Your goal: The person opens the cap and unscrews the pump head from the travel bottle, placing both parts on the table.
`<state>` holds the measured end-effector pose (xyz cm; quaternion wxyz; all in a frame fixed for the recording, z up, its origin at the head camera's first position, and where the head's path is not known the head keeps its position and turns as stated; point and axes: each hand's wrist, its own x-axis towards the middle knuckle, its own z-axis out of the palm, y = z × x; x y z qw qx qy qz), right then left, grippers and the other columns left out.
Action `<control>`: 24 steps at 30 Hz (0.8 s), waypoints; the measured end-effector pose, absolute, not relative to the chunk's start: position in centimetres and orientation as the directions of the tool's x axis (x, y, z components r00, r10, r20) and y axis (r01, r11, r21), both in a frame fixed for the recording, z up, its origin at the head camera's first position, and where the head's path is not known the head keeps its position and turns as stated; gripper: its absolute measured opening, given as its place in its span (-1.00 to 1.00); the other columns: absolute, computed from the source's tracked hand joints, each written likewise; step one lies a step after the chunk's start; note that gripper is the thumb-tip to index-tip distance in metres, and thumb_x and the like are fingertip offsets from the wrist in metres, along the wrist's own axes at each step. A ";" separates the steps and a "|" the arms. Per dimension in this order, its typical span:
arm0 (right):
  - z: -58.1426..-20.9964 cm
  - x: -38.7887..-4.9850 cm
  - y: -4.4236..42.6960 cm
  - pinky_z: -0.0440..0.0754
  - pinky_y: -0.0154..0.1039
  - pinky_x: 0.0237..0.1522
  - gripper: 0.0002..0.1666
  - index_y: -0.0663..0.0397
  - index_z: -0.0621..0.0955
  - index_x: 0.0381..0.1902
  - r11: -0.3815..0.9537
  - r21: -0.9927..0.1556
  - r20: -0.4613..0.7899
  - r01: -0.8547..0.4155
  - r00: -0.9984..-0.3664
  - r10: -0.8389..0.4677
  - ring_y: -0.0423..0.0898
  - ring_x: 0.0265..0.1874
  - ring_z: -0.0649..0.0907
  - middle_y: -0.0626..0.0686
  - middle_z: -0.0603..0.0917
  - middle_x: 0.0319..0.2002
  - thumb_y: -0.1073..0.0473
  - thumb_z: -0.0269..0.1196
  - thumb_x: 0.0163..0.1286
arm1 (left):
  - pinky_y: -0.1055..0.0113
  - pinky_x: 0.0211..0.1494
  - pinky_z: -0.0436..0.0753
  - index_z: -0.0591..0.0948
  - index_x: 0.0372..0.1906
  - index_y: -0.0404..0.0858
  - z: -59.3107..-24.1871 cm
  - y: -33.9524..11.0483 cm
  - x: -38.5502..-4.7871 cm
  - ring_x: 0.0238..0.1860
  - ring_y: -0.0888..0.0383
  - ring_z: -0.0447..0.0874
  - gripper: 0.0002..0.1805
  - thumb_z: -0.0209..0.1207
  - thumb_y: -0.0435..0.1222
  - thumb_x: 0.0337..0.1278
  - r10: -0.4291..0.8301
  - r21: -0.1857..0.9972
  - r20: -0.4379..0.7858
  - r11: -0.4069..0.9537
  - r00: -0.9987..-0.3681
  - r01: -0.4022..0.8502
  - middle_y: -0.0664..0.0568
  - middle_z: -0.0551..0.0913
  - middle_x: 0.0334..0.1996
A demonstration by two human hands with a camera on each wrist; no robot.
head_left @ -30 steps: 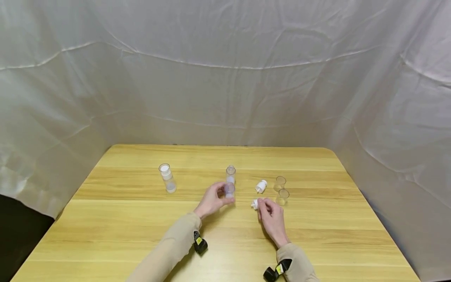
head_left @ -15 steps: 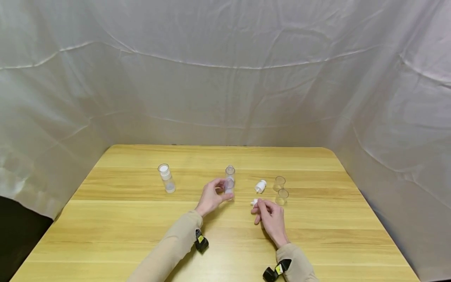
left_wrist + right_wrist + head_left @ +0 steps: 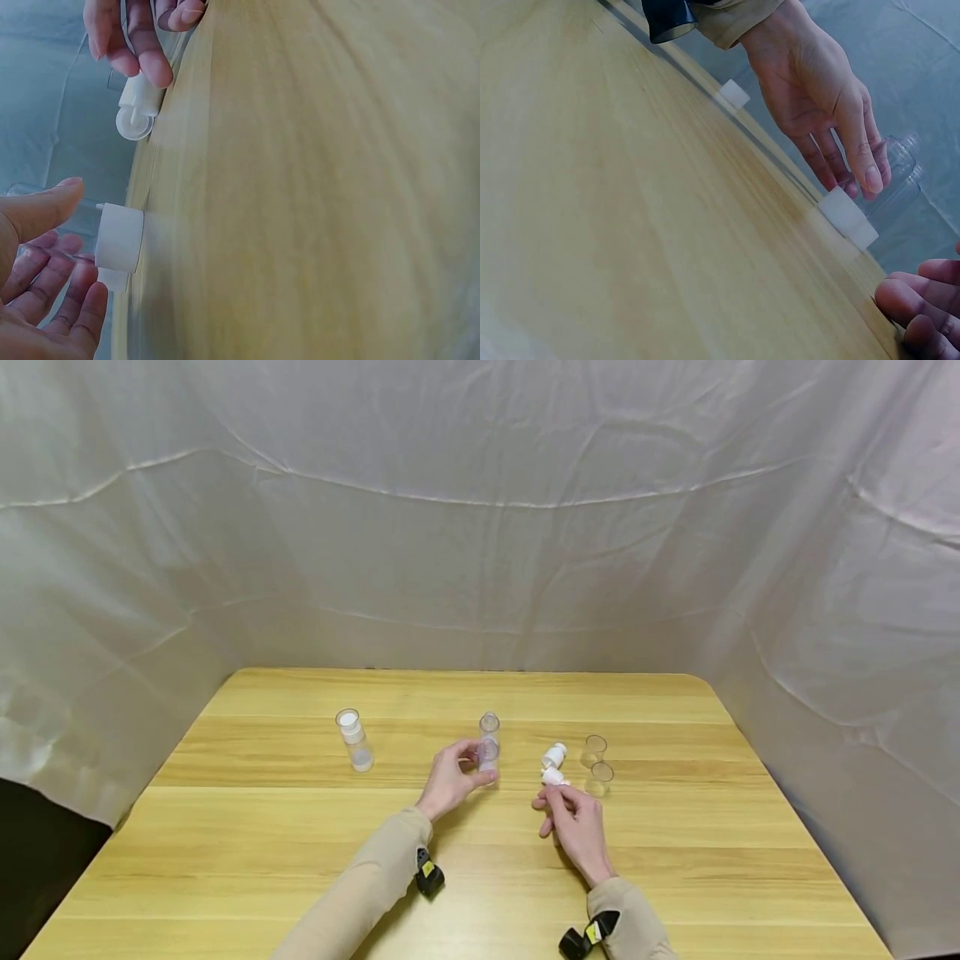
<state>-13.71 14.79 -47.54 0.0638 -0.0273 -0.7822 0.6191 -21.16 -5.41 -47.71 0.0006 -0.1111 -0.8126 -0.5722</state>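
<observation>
My left hand (image 3: 447, 787) curls its thumb and fingers around a clear bottle (image 3: 489, 755) with a white base (image 3: 120, 238), which stands on the table. Just behind it is a second clear bottle (image 3: 490, 725), uncapped like the first. To the right, my right hand (image 3: 577, 828) pinches a small white pump head (image 3: 553, 775) between thumb and fingertips. Another white pump head (image 3: 555, 754) lies on the table right behind the held one. The right wrist view catches only the fingertips of the right hand (image 3: 930, 304) at its lower right corner.
Two clear caps (image 3: 596, 749) (image 3: 601, 778) stand right of the pump heads. A bottle with a white pump and clear cap (image 3: 354, 740) stands at the left. Behind the wooden table (image 3: 247, 835) hangs a grey curtain (image 3: 480, 560).
My left hand has shifted its bottle slightly back toward the second bottle, then stayed still. The right hand has turned its pump head and brought it close to the lying one.
</observation>
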 end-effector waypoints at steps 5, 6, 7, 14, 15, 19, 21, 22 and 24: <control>-47.5 -13.7 14.7 0.47 -0.38 -0.83 -0.69 0.41 0.68 -0.24 0.238 -0.970 0.074 -0.044 -0.990 0.119 -0.12 -0.77 0.64 0.38 0.78 -0.30 0.27 0.09 0.55 | 0.02 0.30 0.65 0.60 0.09 -0.45 -47.7 -5.4 -21.2 0.02 -0.10 0.63 -0.49 0.45 -0.46 -0.03 0.178 0.931 0.134 0.315 -0.975 0.186 -0.24 0.67 -0.08; -47.5 -13.7 14.7 0.47 -0.38 -0.83 -0.70 0.41 0.68 -0.24 0.240 -0.970 0.073 -0.043 -0.990 0.117 -0.12 -0.77 0.64 0.37 0.78 -0.30 0.27 0.09 0.55 | 0.02 0.30 0.65 0.60 0.09 -0.45 -47.8 -5.4 -21.2 0.02 -0.10 0.63 -0.50 0.45 -0.46 -0.03 0.178 0.931 0.132 0.315 -0.975 0.184 -0.24 0.67 -0.08; -47.5 -13.7 14.7 0.47 -0.38 -0.83 -0.70 0.41 0.68 -0.23 0.241 -0.970 0.073 -0.043 -0.991 0.116 -0.12 -0.77 0.64 0.37 0.78 -0.30 0.27 0.09 0.55 | 0.02 0.30 0.65 0.60 0.09 -0.45 -47.8 -5.4 -21.2 0.02 -0.10 0.63 -0.50 0.45 -0.45 -0.03 0.177 0.931 0.131 0.316 -0.975 0.182 -0.24 0.67 -0.08; -47.5 -13.7 14.7 0.48 -0.38 -0.82 -0.70 0.41 0.68 -0.22 0.246 -0.968 0.071 -0.043 -0.992 0.108 -0.11 -0.76 0.64 0.36 0.78 -0.30 0.26 0.10 0.55 | 0.02 0.32 0.64 0.59 0.10 -0.45 -47.6 -5.5 -20.9 0.05 -0.13 0.63 -0.48 0.46 -0.46 -0.04 0.173 0.938 0.126 0.300 -0.977 0.174 -0.26 0.67 -0.06; -47.5 -13.7 14.7 0.48 -0.38 -0.82 -0.70 0.41 0.68 -0.22 0.246 -0.968 0.072 -0.044 -0.992 0.107 -0.10 -0.76 0.64 0.37 0.78 -0.30 0.27 0.09 0.55 | 0.02 0.32 0.64 0.59 0.10 -0.45 -47.6 -5.5 -20.9 0.05 -0.13 0.63 -0.48 0.46 -0.46 -0.05 0.171 0.939 0.125 0.298 -0.977 0.172 -0.26 0.67 -0.05; -47.5 -13.8 14.7 0.48 -0.38 -0.82 -0.70 0.41 0.68 -0.23 0.243 -0.969 0.075 -0.048 -0.992 0.103 -0.09 -0.75 0.65 0.37 0.78 -0.30 0.27 0.09 0.54 | 0.03 0.32 0.64 0.59 0.10 -0.45 -47.7 -5.5 -21.0 0.06 -0.14 0.63 -0.47 0.46 -0.45 -0.05 0.165 0.940 0.123 0.296 -0.979 0.168 -0.27 0.67 -0.04; -47.5 -13.8 14.7 0.48 -0.38 -0.82 -0.71 0.41 0.68 -0.23 0.243 -0.969 0.076 -0.049 -0.992 0.104 -0.09 -0.75 0.65 0.37 0.78 -0.30 0.28 0.10 0.54 | 0.03 0.32 0.64 0.59 0.11 -0.45 -47.7 -5.5 -21.1 0.07 -0.14 0.64 -0.47 0.46 -0.45 -0.05 0.164 0.940 0.119 0.297 -0.979 0.164 -0.27 0.67 -0.04; -47.5 -13.8 14.7 0.48 -0.38 -0.82 -0.71 0.41 0.68 -0.23 0.243 -0.969 0.076 -0.048 -0.992 0.105 -0.09 -0.75 0.65 0.37 0.78 -0.30 0.28 0.10 0.54 | 0.03 0.33 0.64 0.59 0.10 -0.44 -47.8 -5.6 -21.1 0.07 -0.14 0.64 -0.47 0.46 -0.45 -0.05 0.164 0.941 0.117 0.297 -0.980 0.162 -0.27 0.67 -0.04; -47.5 -13.8 14.6 0.48 -0.39 -0.82 -0.70 0.41 0.68 -0.23 0.244 -0.969 0.076 -0.049 -0.992 0.104 -0.09 -0.75 0.65 0.37 0.78 -0.30 0.28 0.10 0.54 | 0.02 0.33 0.64 0.59 0.10 -0.44 -47.8 -5.6 -21.1 0.07 -0.14 0.64 -0.47 0.46 -0.44 -0.05 0.164 0.942 0.114 0.297 -0.980 0.159 -0.26 0.67 -0.03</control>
